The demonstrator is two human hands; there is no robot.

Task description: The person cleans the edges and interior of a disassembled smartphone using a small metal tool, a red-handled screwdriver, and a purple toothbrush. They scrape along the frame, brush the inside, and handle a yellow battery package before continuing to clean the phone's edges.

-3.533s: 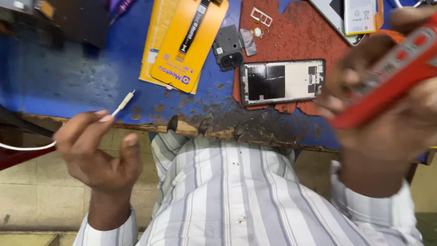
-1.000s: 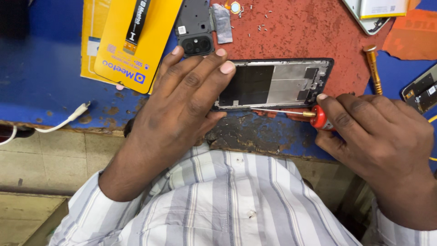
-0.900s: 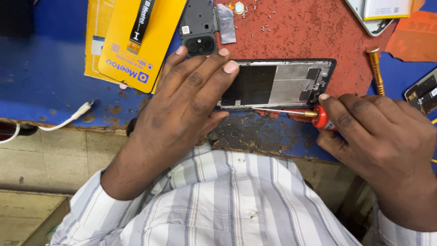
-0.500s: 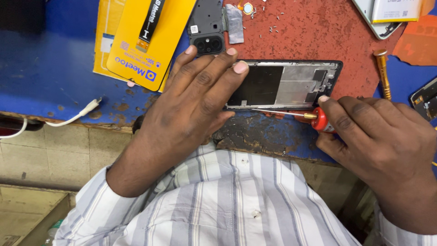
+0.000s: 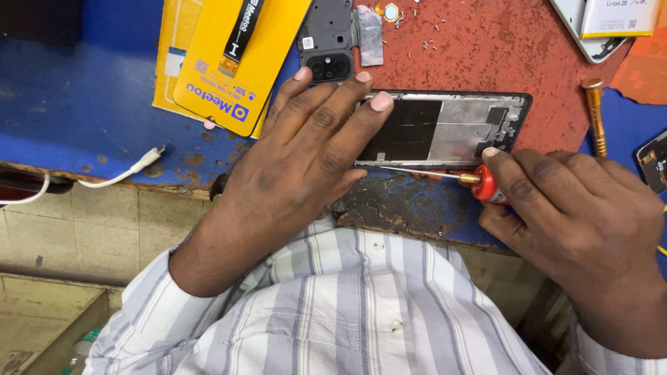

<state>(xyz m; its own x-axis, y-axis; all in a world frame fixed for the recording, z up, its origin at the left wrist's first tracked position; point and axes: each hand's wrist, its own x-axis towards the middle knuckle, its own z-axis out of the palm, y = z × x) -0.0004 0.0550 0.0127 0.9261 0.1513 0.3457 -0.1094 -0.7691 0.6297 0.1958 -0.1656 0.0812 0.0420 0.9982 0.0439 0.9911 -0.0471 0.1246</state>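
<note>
An opened phone frame (image 5: 458,128) lies flat on the red mat (image 5: 486,55) near the bench's front edge. My left hand (image 5: 306,153) rests flat on the frame's left end, fingers spread, pressing it down. My right hand (image 5: 563,208) grips a small screwdriver (image 5: 479,184) with a red collar. Its thin shaft points left along the frame's near edge, and the tip is hidden by my left hand.
A black camera cover plate (image 5: 330,42) and yellow part packets (image 5: 229,62) lie behind my left hand. A brass-handled screwdriver (image 5: 595,114) lies at right, loose screws (image 5: 417,28) at the back. A white cable (image 5: 118,177) hangs over the blue bench edge (image 5: 83,125).
Earlier my left hand held the white cable and my right held a red tool. In the last second both hands have stayed on the frame and screwdriver, while the view drifted slightly.
</note>
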